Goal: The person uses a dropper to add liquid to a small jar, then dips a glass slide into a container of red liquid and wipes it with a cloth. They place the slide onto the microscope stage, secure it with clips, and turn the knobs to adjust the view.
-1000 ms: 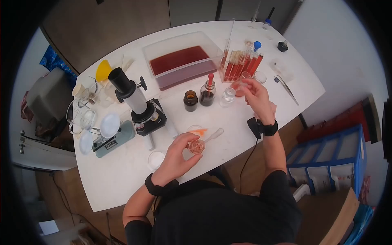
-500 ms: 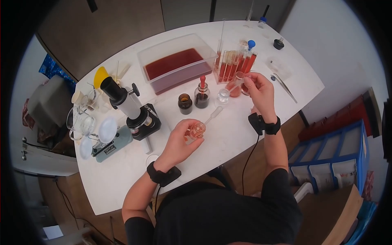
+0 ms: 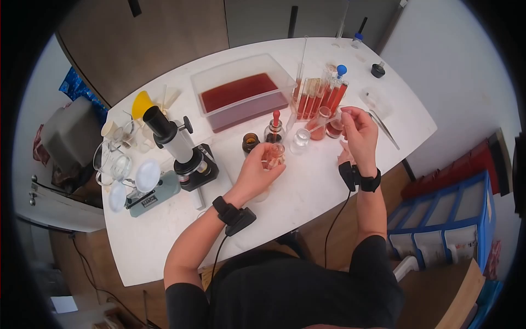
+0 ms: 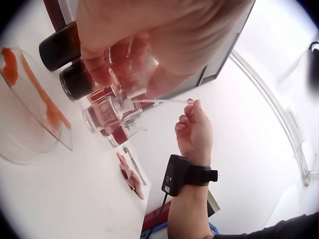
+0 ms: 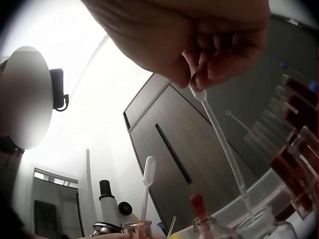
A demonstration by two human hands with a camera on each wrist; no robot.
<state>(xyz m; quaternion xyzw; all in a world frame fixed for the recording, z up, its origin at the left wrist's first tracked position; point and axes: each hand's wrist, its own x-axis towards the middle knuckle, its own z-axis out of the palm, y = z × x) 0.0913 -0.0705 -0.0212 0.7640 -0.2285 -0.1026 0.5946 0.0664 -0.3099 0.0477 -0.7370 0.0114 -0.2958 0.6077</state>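
The left hand (image 3: 253, 174) grips a small glass jar (image 3: 276, 156) with pinkish contents, near the dropper bottle (image 3: 274, 132) and brown jar (image 3: 250, 143). A plastic pipette (image 5: 149, 172) stands in the held jar. Thumb and fingers of the right hand (image 3: 360, 136) pinch the top of a second pipette (image 5: 223, 137), which slants down into a small clear jar (image 3: 300, 142). In the left wrist view this right hand (image 4: 194, 132) is beyond the left hand (image 4: 164, 42). Beside the clear jar stands a flask (image 3: 317, 129) of reddish liquid.
Test tubes (image 3: 312, 98) of red liquid stand in a rack behind the flask. A plastic tub (image 3: 241, 115) of dark red liquid is at the back. Left are a microscope (image 3: 183, 145) and a balance (image 3: 156, 194); tweezers (image 3: 385, 130) lie at the right.
The left hand has moved forward and right with its jar, up to the bottles. The right hand has shifted slightly right, and its pipette now reaches across to the clear jar.
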